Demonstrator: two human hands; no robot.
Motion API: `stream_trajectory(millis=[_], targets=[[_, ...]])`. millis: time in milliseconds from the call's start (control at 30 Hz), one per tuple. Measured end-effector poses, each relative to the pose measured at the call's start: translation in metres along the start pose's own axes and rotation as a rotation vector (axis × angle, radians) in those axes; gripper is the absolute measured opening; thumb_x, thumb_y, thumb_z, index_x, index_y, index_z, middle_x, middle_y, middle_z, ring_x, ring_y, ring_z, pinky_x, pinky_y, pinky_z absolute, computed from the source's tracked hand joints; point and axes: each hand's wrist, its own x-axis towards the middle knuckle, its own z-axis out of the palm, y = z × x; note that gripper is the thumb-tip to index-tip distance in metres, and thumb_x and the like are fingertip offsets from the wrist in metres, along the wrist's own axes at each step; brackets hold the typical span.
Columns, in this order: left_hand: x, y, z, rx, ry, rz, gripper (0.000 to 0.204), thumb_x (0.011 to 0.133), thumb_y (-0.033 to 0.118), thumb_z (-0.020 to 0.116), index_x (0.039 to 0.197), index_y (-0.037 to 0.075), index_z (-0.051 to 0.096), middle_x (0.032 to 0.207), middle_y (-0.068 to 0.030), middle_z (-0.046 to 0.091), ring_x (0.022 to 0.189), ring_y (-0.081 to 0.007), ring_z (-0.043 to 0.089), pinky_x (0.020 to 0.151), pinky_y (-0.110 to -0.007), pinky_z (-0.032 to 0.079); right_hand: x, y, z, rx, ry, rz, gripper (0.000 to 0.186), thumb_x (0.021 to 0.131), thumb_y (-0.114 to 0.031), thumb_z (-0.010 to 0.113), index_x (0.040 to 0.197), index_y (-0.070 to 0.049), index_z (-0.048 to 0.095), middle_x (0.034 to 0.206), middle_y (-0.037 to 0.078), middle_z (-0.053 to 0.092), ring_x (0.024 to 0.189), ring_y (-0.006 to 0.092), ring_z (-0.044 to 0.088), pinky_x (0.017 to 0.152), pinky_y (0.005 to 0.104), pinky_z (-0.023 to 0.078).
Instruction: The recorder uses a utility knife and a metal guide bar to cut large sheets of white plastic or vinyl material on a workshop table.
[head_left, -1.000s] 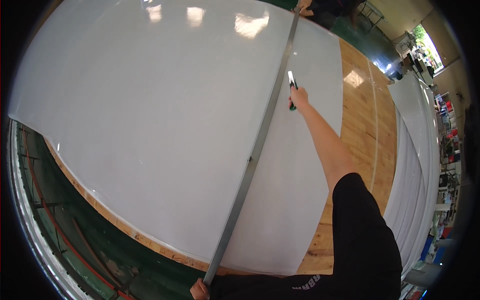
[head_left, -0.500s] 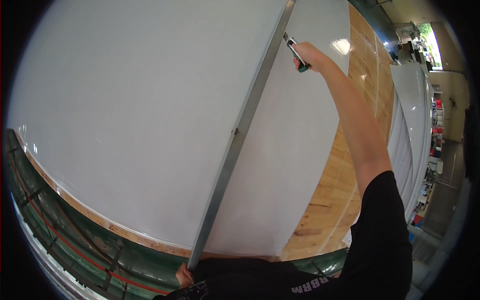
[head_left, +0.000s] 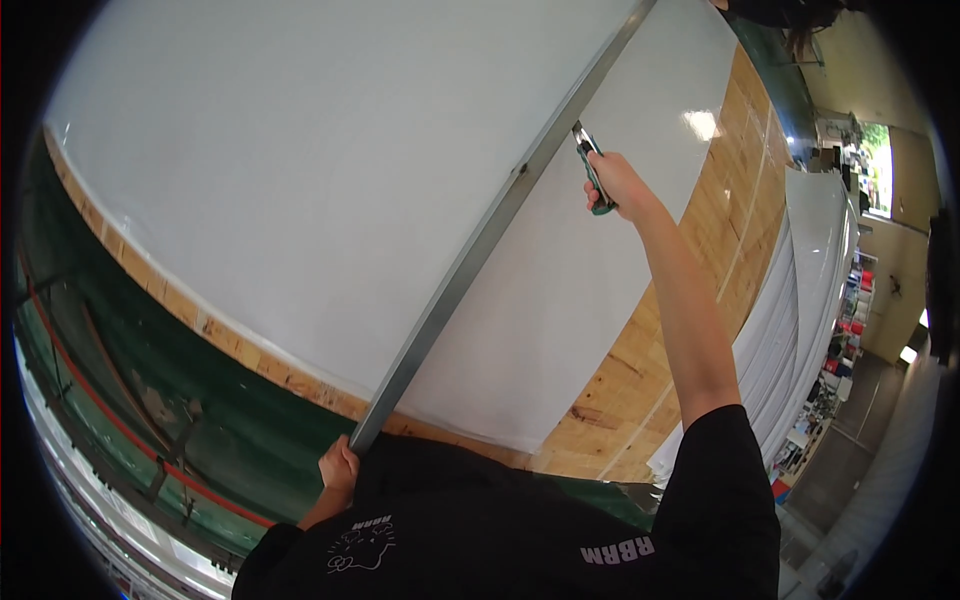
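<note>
A long metal straightedge (head_left: pixel 470 250) lies diagonally across a large glossy white sheet (head_left: pixel 280 170). My left hand (head_left: pixel 338 465) is closed round its near end, just beyond the sheet's lower edge. My right hand (head_left: pixel 620 185) grips a green and black utility knife (head_left: pixel 600 200), its silver tip up against the straightedge's right side, a little beyond the small dark fitting on the bar. Whether the blade is in the sheet I cannot tell.
Bare plywood (head_left: pixel 730 180) borders the sheet on the right, with loose white sheeting (head_left: pixel 810 240) beyond. A co-worker (head_left: pixel 790 15) in dark clothing is at the upper right. A green floor with metal rails (head_left: pixel 120 370) lies lower left. Cluttered shelves (head_left: pixel 855 310) line the far right.
Since half a second ago the knife in my right hand has come nearer along the straightedge, closer to the dark fitting. My left hand still grips the end; the whole view has shifted.
</note>
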Motion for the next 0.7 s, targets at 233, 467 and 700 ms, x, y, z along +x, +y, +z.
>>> stream_trajectory(millis=[233, 467, 700], targets=[[0.000, 0.014, -0.008, 0.020, 0.022, -0.012, 0.020, 0.085, 0.018, 0.037, 0.085, 0.004, 0.052, 0.072, -0.0194, 0.056, 0.065, -0.0416, 0.055, 0.056, -0.050, 0.044, -0.070, 0.045, 0.062, 0.019, -0.079, 0.034, 0.026, 0.095, -0.026, 0.035, 0.086, -0.003, 0.039, 0.063, 0.007, 0.048, 0.046, 0.0150, 0.048, 0.045, 0.0343, 0.049], [-0.007, 0.018, -0.008, 0.065, 0.056, -0.043, 0.022, 0.086, 0.020, 0.037, 0.087, 0.006, 0.055, 0.070, -0.0206, 0.059, 0.066, -0.0415, 0.058, 0.059, -0.051, 0.046, -0.141, 0.085, 0.116, 0.030, -0.170, 0.054, 0.024, 0.096, -0.027, 0.035, 0.086, -0.005, 0.037, 0.064, 0.006, 0.047, 0.046, 0.0137, 0.046, 0.045, 0.0336, 0.048], [-0.015, 0.020, -0.009, 0.069, 0.088, -0.033, 0.030, 0.090, 0.025, 0.033, 0.086, 0.005, 0.055, 0.072, -0.0227, 0.061, 0.069, -0.0443, 0.058, 0.062, -0.054, 0.045, -0.210, 0.122, 0.172, 0.028, -0.230, 0.056, 0.023, 0.096, -0.024, 0.033, 0.087, -0.003, 0.036, 0.066, 0.006, 0.046, 0.048, 0.0150, 0.048, 0.046, 0.0352, 0.049]])
